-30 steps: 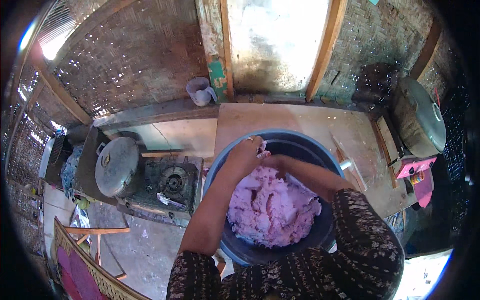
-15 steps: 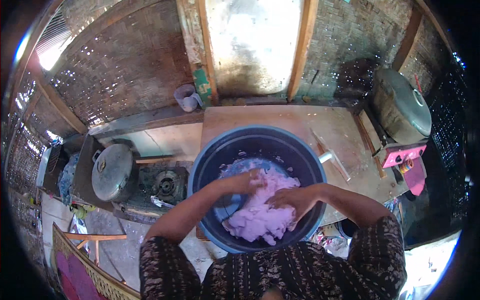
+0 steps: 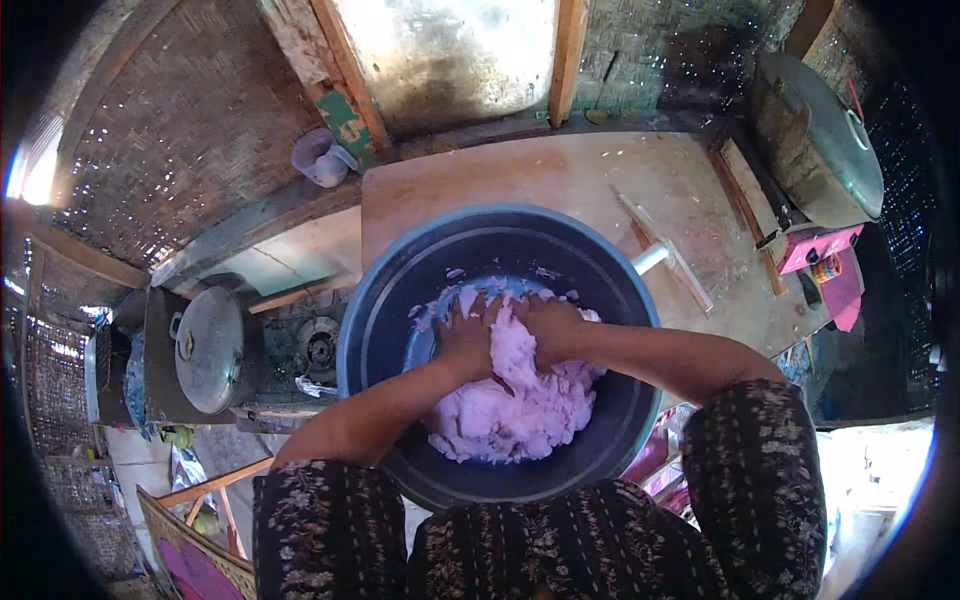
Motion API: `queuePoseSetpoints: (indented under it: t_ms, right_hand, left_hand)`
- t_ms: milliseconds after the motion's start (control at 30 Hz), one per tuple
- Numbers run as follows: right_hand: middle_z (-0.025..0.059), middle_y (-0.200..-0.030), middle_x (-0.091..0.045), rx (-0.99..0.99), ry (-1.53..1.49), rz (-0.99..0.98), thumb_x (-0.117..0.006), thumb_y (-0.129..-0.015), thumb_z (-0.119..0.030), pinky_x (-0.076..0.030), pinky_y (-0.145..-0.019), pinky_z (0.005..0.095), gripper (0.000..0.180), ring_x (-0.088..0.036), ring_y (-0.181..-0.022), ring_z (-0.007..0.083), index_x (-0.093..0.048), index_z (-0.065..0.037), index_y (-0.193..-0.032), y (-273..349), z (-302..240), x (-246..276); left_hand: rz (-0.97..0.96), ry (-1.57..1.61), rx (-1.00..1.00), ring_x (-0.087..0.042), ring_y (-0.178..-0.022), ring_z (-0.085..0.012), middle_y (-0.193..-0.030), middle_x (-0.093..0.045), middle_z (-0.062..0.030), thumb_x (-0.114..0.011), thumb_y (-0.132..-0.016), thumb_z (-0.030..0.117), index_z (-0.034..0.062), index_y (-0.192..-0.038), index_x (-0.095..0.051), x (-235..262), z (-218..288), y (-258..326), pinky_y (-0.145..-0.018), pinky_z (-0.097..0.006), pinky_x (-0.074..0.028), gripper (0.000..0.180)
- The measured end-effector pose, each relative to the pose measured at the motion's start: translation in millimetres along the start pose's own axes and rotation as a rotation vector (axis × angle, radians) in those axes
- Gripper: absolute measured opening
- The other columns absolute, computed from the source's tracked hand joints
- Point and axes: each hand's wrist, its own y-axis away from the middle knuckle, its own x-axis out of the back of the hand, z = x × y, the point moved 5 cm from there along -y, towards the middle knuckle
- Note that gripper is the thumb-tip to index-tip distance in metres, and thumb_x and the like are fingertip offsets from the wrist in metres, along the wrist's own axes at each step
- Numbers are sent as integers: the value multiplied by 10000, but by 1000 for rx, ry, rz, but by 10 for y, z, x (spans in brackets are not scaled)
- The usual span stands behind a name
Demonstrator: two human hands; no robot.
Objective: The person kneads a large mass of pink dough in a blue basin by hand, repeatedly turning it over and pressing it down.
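Observation:
Pale pink dough (image 3: 515, 415), lumpy and crumbly at its edges, lies in a large dark blue round basin (image 3: 400, 275). My left hand (image 3: 468, 338) presses into its far left part with the fingers spread and pointing away from me. Beside it, my right hand (image 3: 552, 330) rests on the dough's far side, fingers stretched out and their tips partly sunk in. A ridge of dough rises between the two hands. Smaller crumbs stick to the basin's bottom and far wall.
The basin stands on a wooden table (image 3: 480, 175). A T-shaped tool with a white handle (image 3: 652, 257) lies to its right. Leftward are a lidded metal pot (image 3: 212, 350) and a stove burner (image 3: 318, 345). A big pot (image 3: 820, 140) sits on a pink stove (image 3: 815, 250). A plastic jug (image 3: 322, 158) stands by the wall.
Both hands have moved to the far part of the dough and closer together. The dough between them is pushed up into a ridge. The view has shifted and turned slightly.

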Motion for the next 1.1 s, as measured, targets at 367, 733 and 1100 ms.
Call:
queuePoseSetpoints:
  t_ms: [367, 733, 1100]
  right_hand:
    - [184, -1048, -640, -162, -334, 270, -771, -602, -270, -489, -850, 414, 531, -601, -1032, 309, -611, -1, -1031, -810, 638, 33]
    - [329, -1408, -241, 196, 276, 336, -774, -637, -359, -270, -1012, 639, 962, -266, -1272, 552, -283, 8, -1378, 957, -903, -400]
    - [272, -1298, -432, 44, -29, 168, -768, -600, -203, -474, -811, 552, 788, -541, -1074, 450, -412, -79, -1291, -419, -904, -4]
  left_hand:
    - [331, 453, 48, -596, -975, -383, -1002, -621, -231, -686, -726, 277, 73, -1148, -525, 164, -493, -604, -888, -441, -451, 496]
    - [-194, -132, -435, -496, -1112, -457, -1150, -516, -331, -780, -629, 428, -129, -1253, -407, -62, -114, 1290, -1025, -458, -353, 916]
    - [261, 150, 216, -560, -1036, -427, -1191, -500, -320, -842, -569, 352, -116, -1128, -504, -306, -779, 376, -911, -439, -463, 804]
